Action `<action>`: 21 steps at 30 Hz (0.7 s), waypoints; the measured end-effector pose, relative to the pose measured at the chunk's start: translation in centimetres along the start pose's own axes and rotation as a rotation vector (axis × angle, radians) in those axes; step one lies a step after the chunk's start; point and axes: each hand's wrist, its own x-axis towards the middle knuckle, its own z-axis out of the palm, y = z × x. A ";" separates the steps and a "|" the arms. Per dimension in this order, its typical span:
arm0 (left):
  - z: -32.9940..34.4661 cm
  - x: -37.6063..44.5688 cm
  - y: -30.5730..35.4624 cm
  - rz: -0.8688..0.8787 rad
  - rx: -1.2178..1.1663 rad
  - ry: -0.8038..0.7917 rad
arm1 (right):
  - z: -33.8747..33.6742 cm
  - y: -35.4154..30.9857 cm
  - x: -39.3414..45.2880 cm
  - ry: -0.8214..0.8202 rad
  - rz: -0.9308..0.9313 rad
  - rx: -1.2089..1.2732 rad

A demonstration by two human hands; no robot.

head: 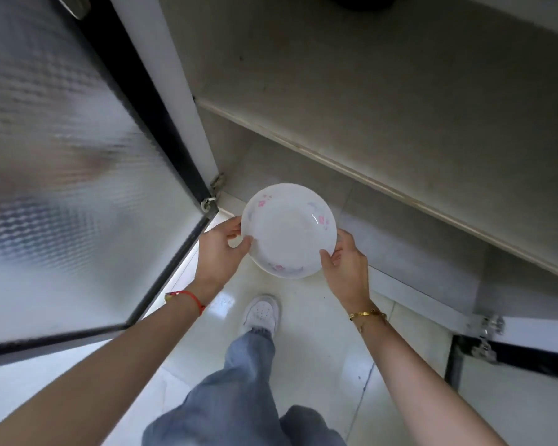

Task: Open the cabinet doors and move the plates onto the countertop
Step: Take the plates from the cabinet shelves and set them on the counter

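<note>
White floral plate (289,230) gripped at its rim by left hand (218,249) and right hand (348,265) fingers.

The plate (287,233) in my grip is white, with small pink flowers and faint blue-grey leaves scattered round its rim. On my left wrist sits a red string bracelet (192,299); on my right wrist a gold bangle (366,314). Left of my left grip the cabinet door (65,175) is frosted, ribbed glass in a black frame. Beyond both grips the shelf (384,140) is pale grey with a light wood edge. Below them are white glossy floor tiles (322,342), my faded blue jeans (239,397) and a white shoe (261,312).
</note>
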 end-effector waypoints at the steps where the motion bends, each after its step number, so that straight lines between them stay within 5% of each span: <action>1: -1.2 -1.3 1.0 -0.014 -0.002 0.006 | -0.9 -1.1 -1.3 -0.015 0.007 0.000; 21: -28.3 -25.4 32.5 -0.060 -0.018 0.007 | -30.0 -26.7 -27.4 -0.019 -0.041 0.099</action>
